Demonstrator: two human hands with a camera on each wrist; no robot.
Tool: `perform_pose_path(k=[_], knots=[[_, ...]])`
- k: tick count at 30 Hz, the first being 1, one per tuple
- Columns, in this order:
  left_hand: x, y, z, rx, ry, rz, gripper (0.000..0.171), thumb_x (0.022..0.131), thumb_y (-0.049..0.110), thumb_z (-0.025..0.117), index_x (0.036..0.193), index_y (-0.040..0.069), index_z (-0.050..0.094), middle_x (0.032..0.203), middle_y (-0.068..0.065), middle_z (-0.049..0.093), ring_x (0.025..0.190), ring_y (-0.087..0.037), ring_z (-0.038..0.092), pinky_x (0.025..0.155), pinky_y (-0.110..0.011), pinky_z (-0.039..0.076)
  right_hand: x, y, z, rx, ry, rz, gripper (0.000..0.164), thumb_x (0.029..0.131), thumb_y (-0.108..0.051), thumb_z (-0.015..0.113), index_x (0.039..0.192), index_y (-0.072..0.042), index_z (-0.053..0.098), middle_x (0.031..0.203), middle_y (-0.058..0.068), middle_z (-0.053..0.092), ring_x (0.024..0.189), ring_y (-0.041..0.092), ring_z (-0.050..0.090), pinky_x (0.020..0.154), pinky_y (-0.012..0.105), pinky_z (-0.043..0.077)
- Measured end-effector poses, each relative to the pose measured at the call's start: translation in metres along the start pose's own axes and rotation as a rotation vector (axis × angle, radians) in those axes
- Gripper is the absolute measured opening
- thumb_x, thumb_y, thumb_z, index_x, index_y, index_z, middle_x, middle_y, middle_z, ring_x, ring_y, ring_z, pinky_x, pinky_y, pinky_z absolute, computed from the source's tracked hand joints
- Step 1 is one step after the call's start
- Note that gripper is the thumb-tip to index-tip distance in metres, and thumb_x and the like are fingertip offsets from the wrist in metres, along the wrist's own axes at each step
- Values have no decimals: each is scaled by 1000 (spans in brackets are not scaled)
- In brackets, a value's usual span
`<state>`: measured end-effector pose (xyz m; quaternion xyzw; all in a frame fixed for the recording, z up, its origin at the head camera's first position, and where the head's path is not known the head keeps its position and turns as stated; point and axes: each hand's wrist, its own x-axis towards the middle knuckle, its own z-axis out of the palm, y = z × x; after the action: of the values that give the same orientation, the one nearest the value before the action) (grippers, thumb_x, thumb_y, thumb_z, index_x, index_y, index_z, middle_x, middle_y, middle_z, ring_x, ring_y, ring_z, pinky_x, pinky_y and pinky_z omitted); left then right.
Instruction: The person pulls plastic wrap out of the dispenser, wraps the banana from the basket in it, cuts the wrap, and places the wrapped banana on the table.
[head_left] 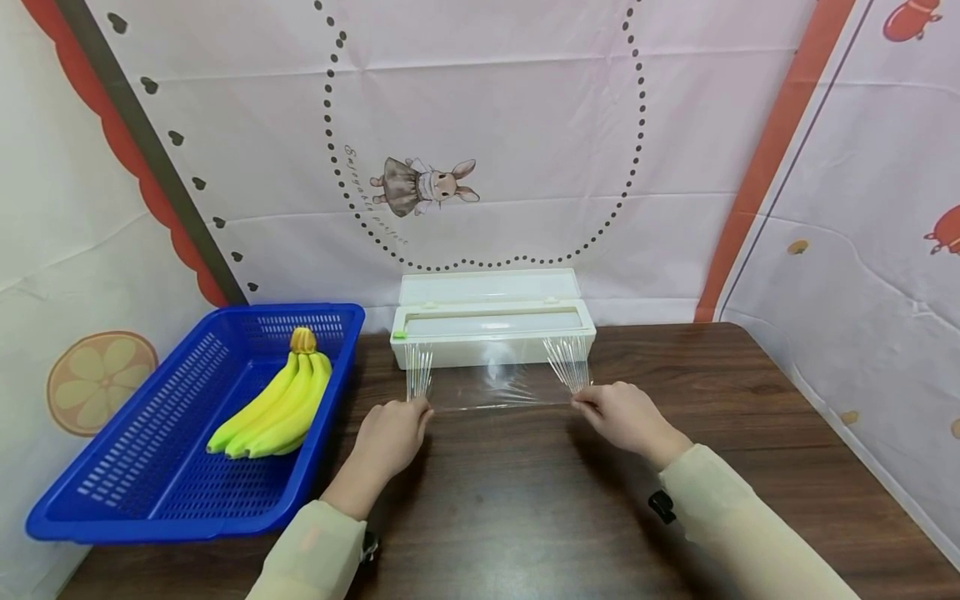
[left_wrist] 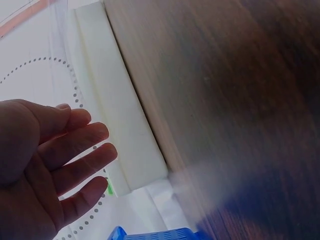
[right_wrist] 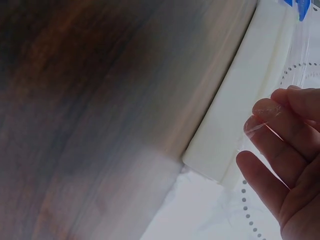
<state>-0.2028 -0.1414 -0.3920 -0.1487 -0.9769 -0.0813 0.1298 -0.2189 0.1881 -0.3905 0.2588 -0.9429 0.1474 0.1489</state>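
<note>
A sheet of clear plastic wrap (head_left: 498, 383) stretches toward me from a white wrap dispenser box (head_left: 495, 353), whose lid stands raised at the back. My left hand (head_left: 392, 435) pinches the sheet's left corner, and my right hand (head_left: 621, 414) pinches the right corner. Between the hands the front edge runs nearly straight, while the film gathers into creases near each one. In the left wrist view the other fingers of the left hand (left_wrist: 60, 160) spread loosely beside the box. Bits of film cling to the right hand's fingers (right_wrist: 265, 117) in the right wrist view.
A blue plastic basket (head_left: 180, 530) stands on the left of the dark wooden table (head_left: 495, 517), with a bunch of bananas (head_left: 288, 400) inside. A small green piece (head_left: 401, 334) sits on the box's left end. Behind hangs a printed cloth (head_left: 525, 150).
</note>
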Motion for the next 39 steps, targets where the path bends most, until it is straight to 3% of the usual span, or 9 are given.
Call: perform_pose_path(k=[21, 39], knots=[[-8, 3, 2, -16, -27, -6, 18, 92, 23, 61, 77, 12, 62, 67, -7, 66, 59, -25, 62, 54, -40, 46, -10, -4, 3, 22, -59, 31, 12, 88, -18, 65, 91, -11, 74, 80, -1, 73, 67, 13, 67, 62, 36, 53], [-13, 5, 5, -36, -75, -19, 15, 92, 22, 61, 88, 10, 70, 70, -7, 69, 61, -24, 64, 56, -40, 49, -14, -10, 11, 12, -91, 66, 11, 87, -17, 66, 89, -12, 75, 82, -1, 73, 74, 18, 69, 67, 39, 54]])
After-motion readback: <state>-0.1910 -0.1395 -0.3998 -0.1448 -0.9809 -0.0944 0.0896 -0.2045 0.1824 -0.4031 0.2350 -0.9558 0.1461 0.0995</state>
